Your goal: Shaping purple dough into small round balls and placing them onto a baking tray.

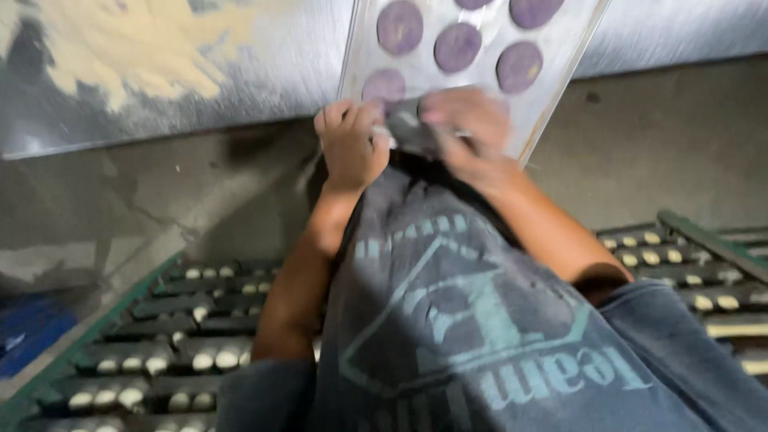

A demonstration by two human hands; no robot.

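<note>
Left hand (350,144) and right hand (466,128), both clenched on the hem of a grey shirt (472,320), near a tray (552,96) of purple discs (458,46).

— What's your count from the head view?

— I make out two hands, the left hand (350,144) and the right hand (468,128), both at the near edge of one metal tray (560,76).

— And on the tray?

— I count six purple dough discs (458,46) in view; two of them are cut off at the top edge, so I can't rule out more beyond it.

— Anything lower down?

— Many small pale pieces (214,360) lying in dark rows on both sides. They're too blurred for me to count.
</note>
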